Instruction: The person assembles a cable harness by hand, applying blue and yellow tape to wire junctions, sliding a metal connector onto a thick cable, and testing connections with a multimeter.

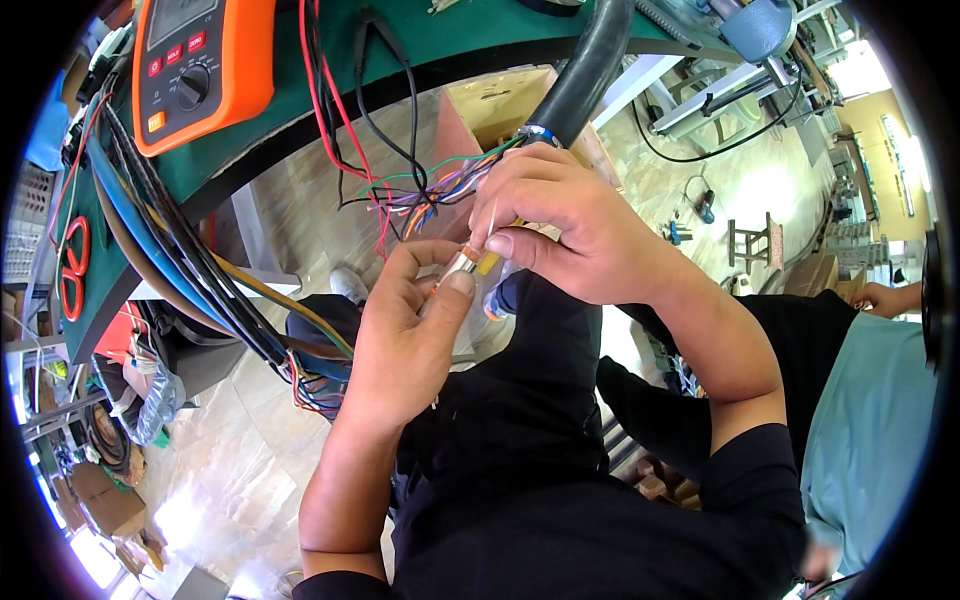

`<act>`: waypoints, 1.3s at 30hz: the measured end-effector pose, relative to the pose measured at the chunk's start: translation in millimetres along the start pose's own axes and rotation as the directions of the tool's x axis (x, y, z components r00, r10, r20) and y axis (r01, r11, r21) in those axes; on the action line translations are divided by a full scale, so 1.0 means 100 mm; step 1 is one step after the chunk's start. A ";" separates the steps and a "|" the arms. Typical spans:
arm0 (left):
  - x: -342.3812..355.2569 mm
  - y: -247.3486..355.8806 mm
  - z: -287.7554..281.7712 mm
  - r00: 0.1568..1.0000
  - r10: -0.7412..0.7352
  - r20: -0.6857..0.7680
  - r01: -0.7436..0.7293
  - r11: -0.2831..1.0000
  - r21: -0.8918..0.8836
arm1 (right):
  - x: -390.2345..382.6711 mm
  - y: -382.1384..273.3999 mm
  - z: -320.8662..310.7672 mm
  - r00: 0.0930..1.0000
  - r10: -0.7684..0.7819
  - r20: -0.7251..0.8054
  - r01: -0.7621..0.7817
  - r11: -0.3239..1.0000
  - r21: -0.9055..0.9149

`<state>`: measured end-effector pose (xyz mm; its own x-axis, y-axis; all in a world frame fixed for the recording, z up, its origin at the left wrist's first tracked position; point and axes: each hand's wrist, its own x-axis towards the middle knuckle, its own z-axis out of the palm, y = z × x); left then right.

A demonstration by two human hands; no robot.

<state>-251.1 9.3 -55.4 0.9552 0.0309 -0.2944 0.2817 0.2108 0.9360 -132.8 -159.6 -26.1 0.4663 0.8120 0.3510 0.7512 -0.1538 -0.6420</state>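
My left hand [405,325] is closed, with thumb and fingers around a small silver cylindrical connector [464,263]. Close against it, my right hand [575,225] pinches a thin pale wire [491,218] between thumb and fingers. A short yellow piece [488,263] shows beside the connector; whether it belongs to a tool or a wire I cannot tell. Above my right hand, a thick black cable [590,75] comes down from the bench, and a fan of thin coloured wires [430,195] spreads from its end. My fingers partly hide the connector and the wire's tip.
An orange meter [250,60] sits on the green bench [330,40], with red and black leads [322,85] hanging over its edge. Red-handled scissors [73,268] and a cable bundle [190,225] lie left. A wooden box [465,115] stands below. Another person [875,410] is at right.
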 end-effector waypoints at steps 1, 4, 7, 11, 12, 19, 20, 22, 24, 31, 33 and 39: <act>0.00 0.00 0.00 1.000 -0.006 -0.017 0.007 1.000 0.018 | -0.01 0.01 0.01 1.000 -0.008 -0.009 0.008 1.000 0.004; -0.05 0.07 -0.04 0.985 -0.172 -0.024 0.172 0.985 -0.018 | -0.02 0.04 0.02 0.999 -0.032 -0.039 0.032 0.999 -0.001; -0.05 0.05 -0.11 0.975 -0.219 0.023 0.219 0.976 -0.001 | -0.04 0.04 0.02 0.997 -0.053 -0.060 0.051 0.998 -0.023; -0.06 0.05 -0.05 0.979 -0.204 -0.014 0.203 0.979 -0.022 | -0.05 0.10 0.03 0.993 -0.084 -0.082 0.085 0.996 -0.001; -0.06 0.04 -0.05 0.983 -0.181 -0.022 0.181 0.983 0.007 | -0.05 0.11 0.04 0.991 -0.097 -0.094 0.098 0.995 0.007; -0.07 -0.03 0.09 0.987 0.046 -0.153 -0.006 0.968 0.252 | -0.06 0.11 0.05 0.988 -0.075 -0.139 0.084 0.994 0.063; -0.07 -0.04 0.10 0.980 0.101 -0.173 -0.047 0.955 0.292 | -0.07 0.11 0.05 0.987 -0.072 -0.142 0.083 0.994 0.067; -0.07 0.00 0.09 0.984 0.039 -0.176 0.005 0.970 0.243 | -0.07 0.12 0.05 0.986 -0.078 -0.148 0.088 0.994 0.066; -0.06 0.04 0.02 0.986 -0.094 -0.134 0.115 0.982 0.152 | -0.07 0.13 0.05 0.984 -0.092 -0.155 0.102 0.993 0.057; -0.06 -0.05 0.04 0.984 0.042 -0.176 0.008 0.962 0.273 | -0.08 0.12 0.04 0.993 -0.062 -0.097 0.066 0.997 0.038; -0.08 -0.09 0.13 0.953 0.185 -0.238 -0.088 0.925 0.370 | -0.07 0.12 0.05 0.993 -0.069 -0.099 0.073 0.997 0.037; -0.08 -0.01 0.08 0.989 -0.032 -0.148 0.057 0.984 0.166 | -0.08 0.11 0.10 0.976 -0.049 -0.210 0.064 0.996 0.067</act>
<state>-258.7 0.6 -52.1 0.9217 0.1678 -0.3497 0.3468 0.0472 0.9368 -132.9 -162.3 -43.0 0.5166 0.6822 0.5174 0.7465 -0.0629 -0.6625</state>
